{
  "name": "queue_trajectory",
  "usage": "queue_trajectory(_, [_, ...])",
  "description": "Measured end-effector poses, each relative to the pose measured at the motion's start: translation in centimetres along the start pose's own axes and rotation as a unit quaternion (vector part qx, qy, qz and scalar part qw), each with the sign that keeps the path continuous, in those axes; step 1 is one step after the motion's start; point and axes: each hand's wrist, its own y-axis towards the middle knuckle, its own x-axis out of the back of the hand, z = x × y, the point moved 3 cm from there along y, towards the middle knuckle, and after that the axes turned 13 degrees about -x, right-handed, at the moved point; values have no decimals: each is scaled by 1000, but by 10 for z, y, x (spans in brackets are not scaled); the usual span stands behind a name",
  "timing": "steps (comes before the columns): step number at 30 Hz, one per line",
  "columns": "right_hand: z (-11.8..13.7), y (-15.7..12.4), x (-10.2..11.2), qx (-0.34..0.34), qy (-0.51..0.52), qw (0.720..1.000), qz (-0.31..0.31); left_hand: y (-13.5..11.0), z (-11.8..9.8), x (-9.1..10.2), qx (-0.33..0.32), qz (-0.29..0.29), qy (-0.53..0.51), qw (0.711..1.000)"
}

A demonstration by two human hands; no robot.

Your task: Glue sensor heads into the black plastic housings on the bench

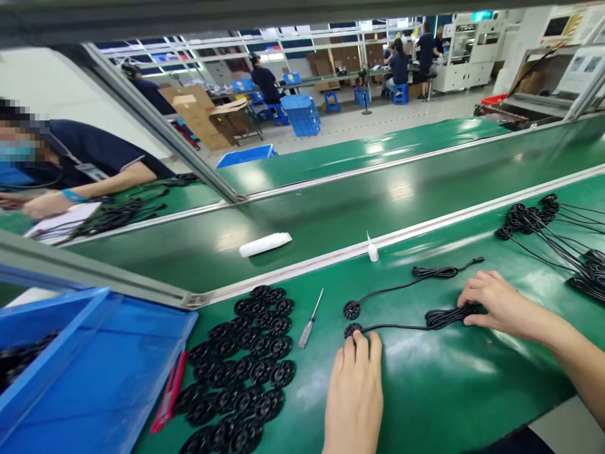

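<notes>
My left hand (pixel 354 391) lies on the green bench, fingers together, with its fingertips on the round black disc end (pixel 352 329) of a cable. My right hand (pixel 496 306) is curled over the bundled coil (pixel 442 317) of that same black cable. A second cable with a disc end (pixel 351 309) and its own coil (pixel 435 272) lies just beyond, untouched. Several black round discs (pixel 246 372) are laid in rows to the left of my left hand. A small screwdriver (pixel 309 320) rests between the discs and the cables.
A blue tray (pixel 94 366) stands at the left with a red-handled tool (pixel 170 391) on its edge. A small glue bottle (pixel 372 250) stands by the conveyor rail, a white tube (pixel 265 244) on the belt. More cables (pixel 553 236) pile at right. A co-worker's arm (pixel 85 189) works opposite.
</notes>
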Motion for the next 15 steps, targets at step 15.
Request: queue_trajectory(15, [-47, 44, -9, -176, -59, 962, -199, 6, 11, -46, -4, -116, -41, 992])
